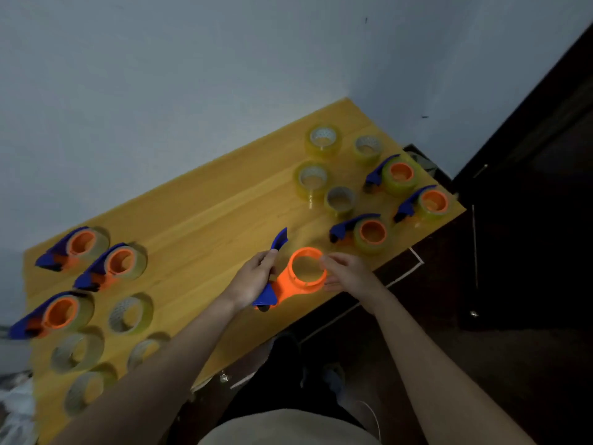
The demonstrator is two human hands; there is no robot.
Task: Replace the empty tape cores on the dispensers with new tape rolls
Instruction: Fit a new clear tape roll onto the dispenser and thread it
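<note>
The left hand (256,277) curls its grip round the blue handle of an orange dispenser (296,277), held above the near edge of the yellow surface (199,213); its hub is bare. The right hand (345,273) touches the hub's rim, fingers loosely bent, clamped on nothing. Loaded dispensers (372,232) and loose rolls (313,178) lie at both ends. No writing is legible.

A long yellow wooden table (205,216) is set against a pale wall (160,75). Three blue-and-orange plastic tape dispensers (93,268) are grouped at its left end, with four thin greyish cardboard tape cores (106,345) laid before them — at the right end, four clear tape rolls (333,170) are placed left of three roll-loaded dispensers (394,200).
</note>
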